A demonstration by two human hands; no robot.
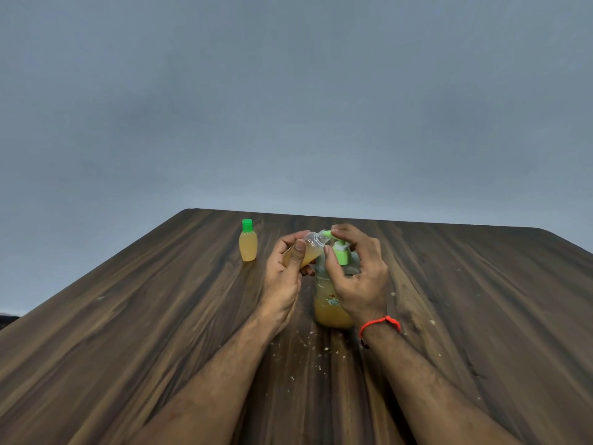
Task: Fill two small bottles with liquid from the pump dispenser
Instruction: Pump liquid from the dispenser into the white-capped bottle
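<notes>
On the left of the table [134, 316] we see one capped bottle [248, 242] standing full, well apart. Our left hand [284, 271] grips the open bottle [306, 250], tilted, its long axis rising rightward so the mouth meets the nozzle. Our right hand [359, 268] curls over the pump dispenser [333, 297], fingertips on its head.

Two bare forearms come up from the bottom edge, no sleeves anywhere on them, both lightly haired from elbow to wrist. The left hand [282, 277] wears nothing: no ring, no watch, no band. The right hand [359, 277] carries the only adornment, a thin orange-red thread bracelet [380, 323] tied round the wrist, with a small dark knot or bead hanging at its inner side. Fingernails are short.
</notes>
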